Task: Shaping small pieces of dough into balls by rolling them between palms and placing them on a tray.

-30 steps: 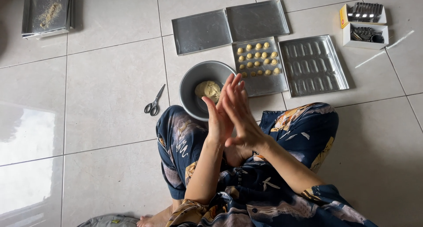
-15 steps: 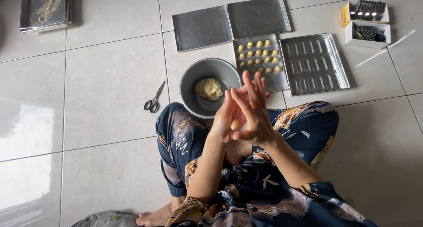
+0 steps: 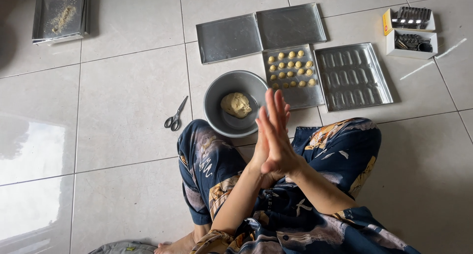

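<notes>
I sit cross-legged on a tiled floor. My left hand (image 3: 258, 148) and my right hand (image 3: 278, 135) are pressed palm to palm above my lap, fingers straight and pointing away from me. The right hand covers most of the left. A small piece of dough sits between the palms and is hidden now. Just beyond the fingertips is a grey metal bowl (image 3: 212, 106) holding a lump of pale yellow dough (image 3: 236, 104). To the right of the bowl, a small metal tray (image 3: 295, 95) carries several little dough balls (image 3: 290, 69) in rows.
Scissors (image 3: 176, 116) lie left of the bowl. A moulded baking tray (image 3: 352, 76) sits right of the filled tray, with two flat trays (image 3: 229, 37) (image 3: 291, 25) behind. Two small boxes (image 3: 409, 18) (image 3: 411, 43) of metal pieces stand far right. A crumb-strewn tray (image 3: 59, 15) is far left.
My palms have slid against each other: the fingers fanned apart half a second ago and now lie together again, pointing forward. A speck of dough showed between them then.
</notes>
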